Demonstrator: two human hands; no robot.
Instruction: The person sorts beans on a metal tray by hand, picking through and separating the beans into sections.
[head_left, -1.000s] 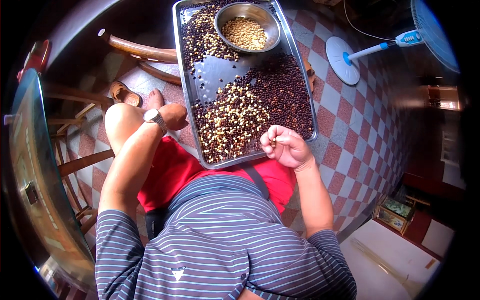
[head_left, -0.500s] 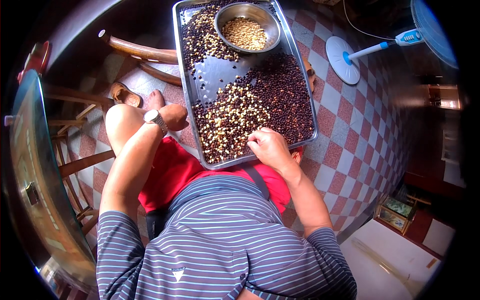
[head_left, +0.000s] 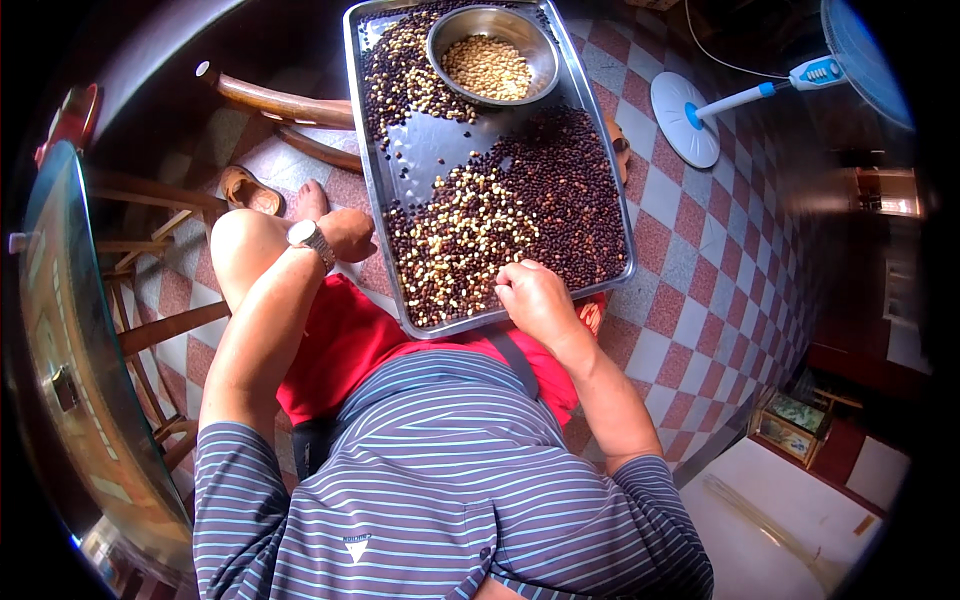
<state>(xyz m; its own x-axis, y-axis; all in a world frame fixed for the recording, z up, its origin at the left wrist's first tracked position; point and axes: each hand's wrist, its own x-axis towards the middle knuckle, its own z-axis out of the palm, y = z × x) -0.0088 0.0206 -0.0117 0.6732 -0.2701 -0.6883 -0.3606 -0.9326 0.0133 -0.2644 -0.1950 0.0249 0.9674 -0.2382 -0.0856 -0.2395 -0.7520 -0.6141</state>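
Observation:
A metal tray (head_left: 428,145) lies in front of me, its near edge over my lap. Dark beans (head_left: 575,205) cover its right side, and a mixed heap of pale and dark beans (head_left: 455,245) fills the near left. At the far end stands a steel bowl (head_left: 543,62) holding pale beans (head_left: 487,68). My right hand (head_left: 540,305) is over the near part of the heap, thumb and fingers pinched together; whatever is between them is hidden. Beside the tray's left rim, my left hand (head_left: 348,235) is closed with its fingers curled under, their tips out of sight.
A glass-topped table (head_left: 85,370) stands at the left, with curved wooden pieces (head_left: 280,103) left of the tray. A sandal (head_left: 250,190) lies by my bare foot on the checkered floor (head_left: 690,290). The white base of a fan (head_left: 685,120) is at the far right.
My right hand has shifted very slightly down and stays pinched over the heap. The left hand, tray and bowl look nearly the same.

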